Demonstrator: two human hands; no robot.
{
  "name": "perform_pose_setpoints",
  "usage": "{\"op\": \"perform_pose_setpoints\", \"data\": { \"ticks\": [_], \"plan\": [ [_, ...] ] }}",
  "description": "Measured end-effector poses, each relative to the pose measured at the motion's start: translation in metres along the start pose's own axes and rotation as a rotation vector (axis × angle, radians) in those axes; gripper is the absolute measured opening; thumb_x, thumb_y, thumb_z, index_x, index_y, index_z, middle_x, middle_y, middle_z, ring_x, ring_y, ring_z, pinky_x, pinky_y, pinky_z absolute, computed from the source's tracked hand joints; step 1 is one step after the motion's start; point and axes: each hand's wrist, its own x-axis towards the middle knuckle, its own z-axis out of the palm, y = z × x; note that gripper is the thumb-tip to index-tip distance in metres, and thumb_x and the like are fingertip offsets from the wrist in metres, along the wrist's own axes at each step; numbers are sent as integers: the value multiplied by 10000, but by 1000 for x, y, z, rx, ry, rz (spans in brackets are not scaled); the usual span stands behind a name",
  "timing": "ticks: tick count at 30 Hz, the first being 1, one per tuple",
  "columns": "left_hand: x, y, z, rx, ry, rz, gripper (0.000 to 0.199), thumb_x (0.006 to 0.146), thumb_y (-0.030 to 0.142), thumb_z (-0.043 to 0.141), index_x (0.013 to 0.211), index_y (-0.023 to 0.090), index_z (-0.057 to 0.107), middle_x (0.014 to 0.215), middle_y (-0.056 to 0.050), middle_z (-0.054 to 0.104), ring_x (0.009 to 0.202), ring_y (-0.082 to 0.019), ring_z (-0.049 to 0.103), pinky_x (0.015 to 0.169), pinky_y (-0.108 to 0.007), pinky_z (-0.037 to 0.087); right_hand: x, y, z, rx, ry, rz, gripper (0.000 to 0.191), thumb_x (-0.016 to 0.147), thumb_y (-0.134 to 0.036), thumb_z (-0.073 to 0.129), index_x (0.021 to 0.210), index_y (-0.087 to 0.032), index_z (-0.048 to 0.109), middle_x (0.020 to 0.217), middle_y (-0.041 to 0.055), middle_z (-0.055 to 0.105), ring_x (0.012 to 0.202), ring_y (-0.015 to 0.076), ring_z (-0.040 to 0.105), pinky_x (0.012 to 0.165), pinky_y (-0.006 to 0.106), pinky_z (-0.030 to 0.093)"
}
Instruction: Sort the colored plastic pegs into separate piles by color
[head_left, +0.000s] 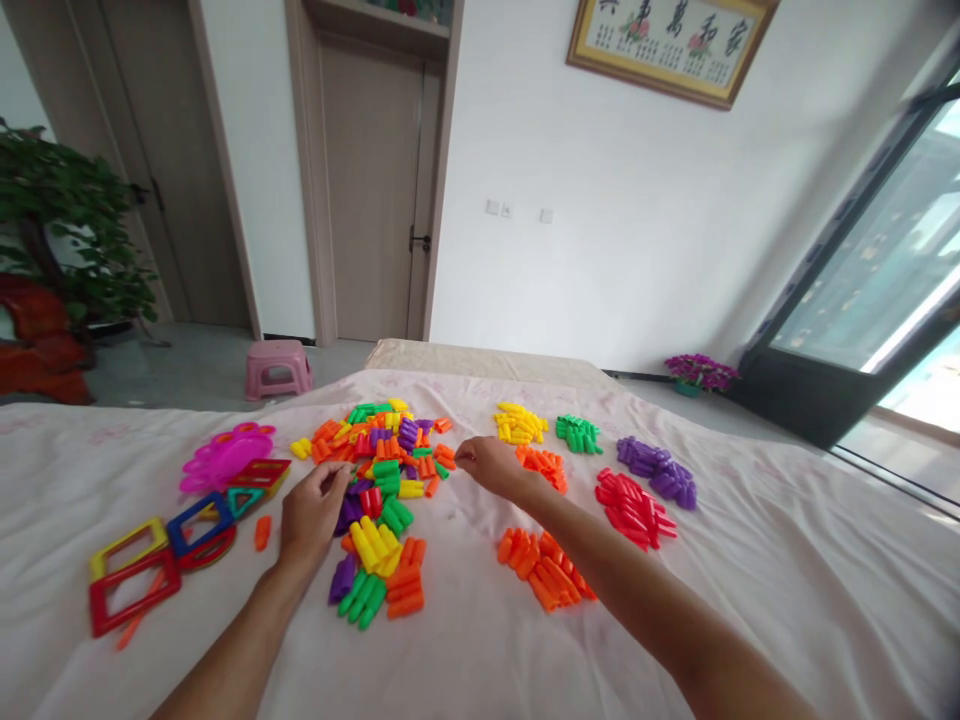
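A mixed pile of small plastic tubes in orange, yellow, green, purple and red lies on the cloth. My left hand is at the pile's left edge, its fingers pinched together; what they hold, if anything, is hidden. At the right edge of the pile is my right hand, fingertips together beside orange tubes, contents too small to make out. Single-colour heaps lie to the right: yellow, green, purple, red and orange. Another orange heap is partly behind my right hand and forearm.
On the left of the cloth lie a pink flower-shaped plate, a red square frame, a blue frame and a lone orange tube. Beyond the cloth stand a pink stool and potted purple flowers.
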Motion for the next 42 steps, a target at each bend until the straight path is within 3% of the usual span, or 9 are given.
{"op": "perform_pose_setpoints", "data": {
  "ticks": [6,11,15,19,22,25,29,34,42],
  "plan": [
    [-1,3,-1,13,-12,2,425,822,559,552,947,191,726,930,-69,769,898,-250,690,807,-311,489,18,-29,22,-234,-134,101,270,901,-357,553,1008,-190,736,1056,121,744,960,261,694,743,314,492],
    [-1,4,-3,49,-7,4,407,832,548,541,935,199,724,910,-61,768,889,-253,693,792,-314,487,24,-29,26,-251,-155,106,272,887,-317,553,1051,-185,725,1118,132,727,1015,268,680,773,326,496],
    [-2,8,-5,50,-29,-21,403,828,561,546,939,213,715,888,-43,763,887,-247,692,792,-312,484,16,-15,13,-218,-126,72,261,901,-360,557,1024,-216,736,1073,94,742,992,252,680,759,302,472],
    [-3,10,-5,66,-27,-18,417,814,569,543,931,208,715,871,-48,759,871,-254,688,778,-319,485,6,37,-13,-98,72,169,265,900,-409,585,1045,-246,735,1018,37,753,947,203,676,713,243,422],
    [-3,9,-5,86,-22,-15,427,810,575,539,933,207,717,890,-56,757,878,-262,687,771,-326,484,-4,98,-34,-71,197,410,270,904,-400,578,1047,-243,745,1013,30,753,923,186,676,683,226,404],
    [-2,7,-4,81,-31,-18,423,805,569,542,945,210,717,912,-54,761,902,-263,691,790,-327,490,-21,161,-49,-79,222,694,261,895,-408,585,1013,-258,763,995,31,756,934,186,687,661,217,408],
    [-2,6,-3,89,-34,-26,403,799,557,551,940,219,717,907,-42,763,898,-258,696,792,-324,495,-46,221,-57,-140,235,863,259,886,-348,587,1018,-217,768,1070,113,742,1025,260,687,726,268,462],
    [-1,4,-3,115,-28,-25,414,798,579,549,945,230,718,914,-38,768,912,-267,700,767,-323,500,-58,258,-55,-189,220,941,275,872,-316,617,1053,-165,758,1135,196,715,1090,312,675,829,350,503],
    [0,0,-3,106,-41,-9,431,799,576,547,970,220,719,957,-55,771,946,-275,700,803,-338,512,-51,270,-43,-201,206,937,280,882,-196,544,1058,-152,758,1156,211,710,1088,323,682,840,372,524]
  ]
}}
